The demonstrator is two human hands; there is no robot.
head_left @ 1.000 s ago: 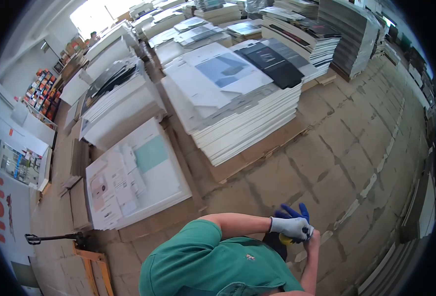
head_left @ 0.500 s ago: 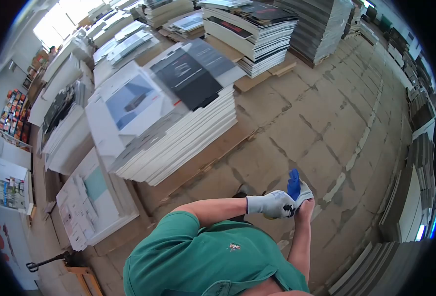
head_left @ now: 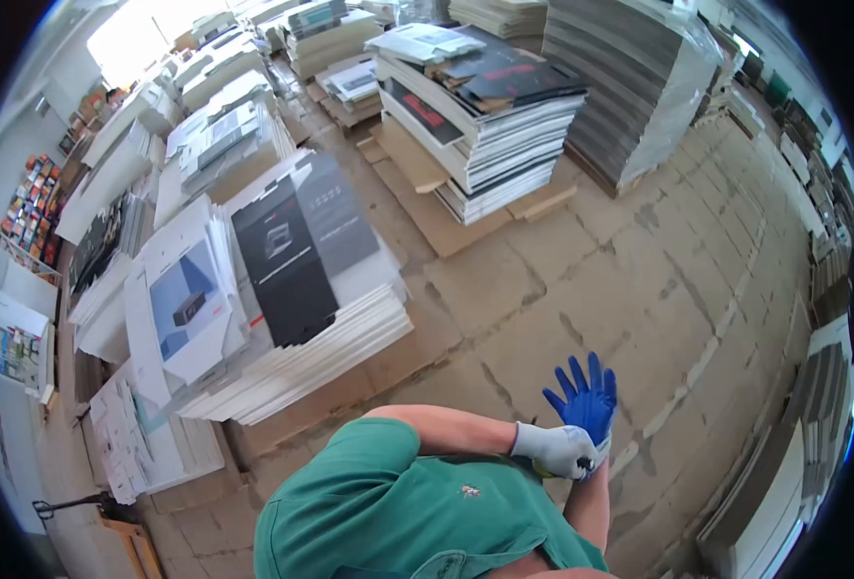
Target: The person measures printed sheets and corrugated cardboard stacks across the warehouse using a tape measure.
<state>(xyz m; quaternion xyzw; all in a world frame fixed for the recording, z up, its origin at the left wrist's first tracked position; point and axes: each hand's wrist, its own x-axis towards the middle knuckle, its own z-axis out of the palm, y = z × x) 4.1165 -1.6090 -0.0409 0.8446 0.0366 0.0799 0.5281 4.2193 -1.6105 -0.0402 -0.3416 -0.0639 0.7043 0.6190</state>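
My left hand (head_left: 560, 451) wears a grey-white work glove and reaches across to my right wrist. Its fingers are closed on the cuff of a work glove (head_left: 598, 449), the one worn on my right hand. My right hand (head_left: 588, 400) points up, its blue-coated palm side showing and its fingers spread apart; nothing lies in it. Both hands are in front of my green shirt (head_left: 398, 511), above the floor. The left fingertips are partly hidden at the cuff.
A pallet stack of printed cardboard sheets (head_left: 311, 362) stands at front left, with a lower stack (head_left: 200, 454) beside it. Further stacks (head_left: 514, 145) stand behind. A pallet jack handle (head_left: 70, 504) is at lower left. Boards (head_left: 770, 492) lean along the right side.
My right hand's fingers have gone from held together to spread, with the palm side turned into view. My left hand has shifted right and down to the cuff. The view has shifted too.
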